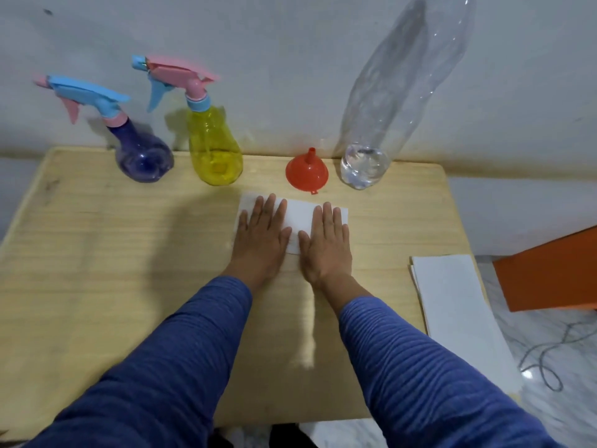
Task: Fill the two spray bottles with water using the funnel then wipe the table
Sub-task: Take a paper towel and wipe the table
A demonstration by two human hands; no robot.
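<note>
My left hand (pixel 260 236) and my right hand (pixel 326 244) lie flat, fingers straight, side by side on a white paper towel (pixel 298 213) in the middle of the wooden table (pixel 113 253). Along the back edge stand a purple spray bottle (pixel 142 153) with a blue and pink trigger head and a yellow spray bottle (pixel 213 147) with a pink and blue trigger head. A red funnel (pixel 307 171) rests mouth down to their right. Beside it stands a tall clear plastic bottle (pixel 387 118) with a little water at the bottom.
A stack of white paper sheets (pixel 458 305) lies at the table's right edge. An orange box (pixel 549 273) and a grey cord (pixel 549 357) are on the marble floor to the right. A grey wall rises just behind the table.
</note>
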